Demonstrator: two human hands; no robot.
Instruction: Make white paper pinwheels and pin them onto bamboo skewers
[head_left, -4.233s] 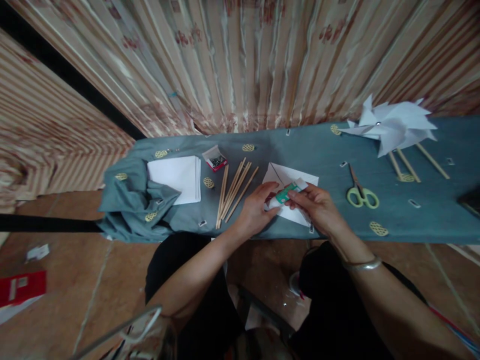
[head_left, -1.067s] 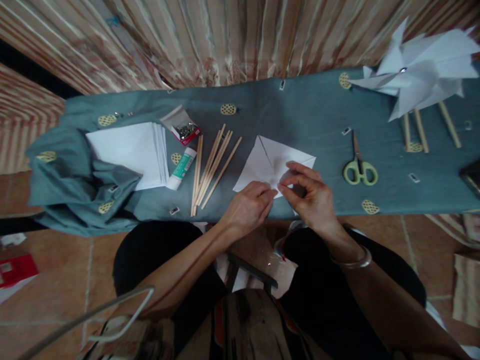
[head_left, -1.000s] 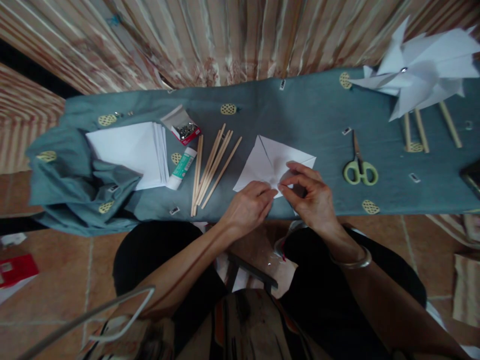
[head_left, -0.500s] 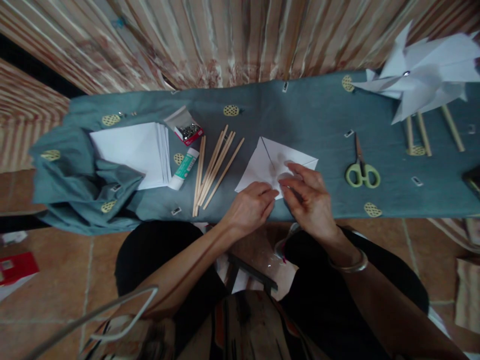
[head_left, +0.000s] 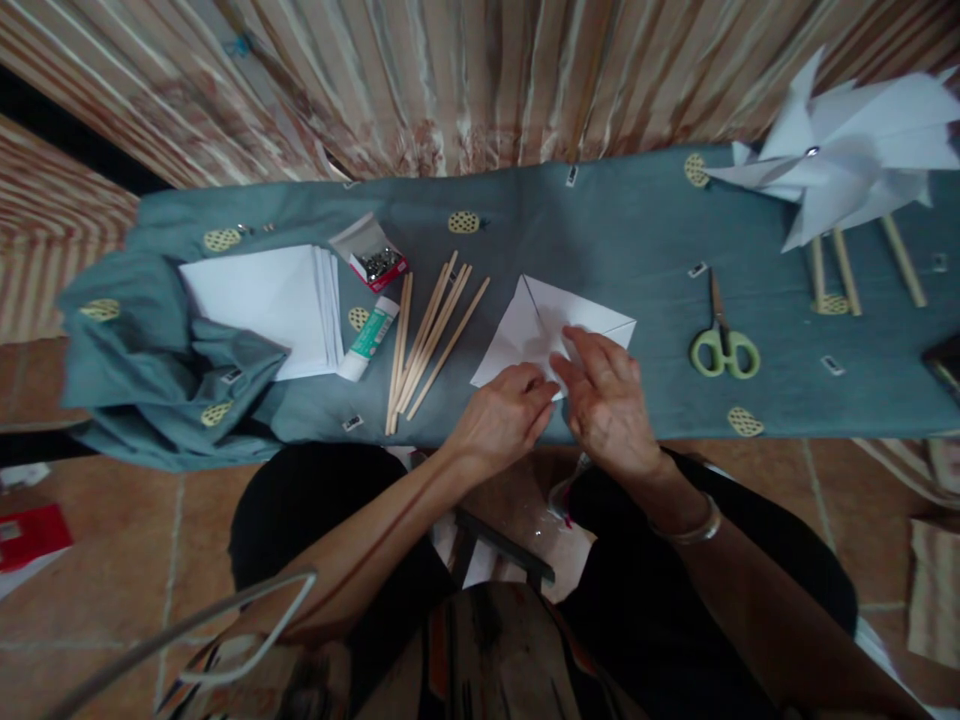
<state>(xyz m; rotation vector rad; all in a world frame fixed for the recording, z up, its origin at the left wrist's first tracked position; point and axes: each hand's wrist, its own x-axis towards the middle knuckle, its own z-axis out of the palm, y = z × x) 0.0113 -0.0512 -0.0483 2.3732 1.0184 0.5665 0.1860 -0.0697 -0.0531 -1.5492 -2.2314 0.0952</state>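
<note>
A square white sheet of paper lies on the cloth in front of me, with dark slits running inward from its corners. My left hand is closed at the sheet's near edge, thumb and forefinger pinching the paper. My right hand, with a bangle on the wrist, rests its fingertips on the sheet close to the left fingers. Its fingers are stretched and slightly apart, hiding the near right part of the paper. Several thin wooden sticks lie left of the sheet. Scissors with green handles lie to its right.
A glue stick, an open box of metal pins and a stack of white paper are at left. White paper pinwheels on sticks lie at far right. A blue-green cloth covers the narrow table; a striped curtain hangs behind.
My right hand has shifted slightly left and its fingers have straightened over the sheet. The left hand has barely moved and stays at the paper's near edge.
</note>
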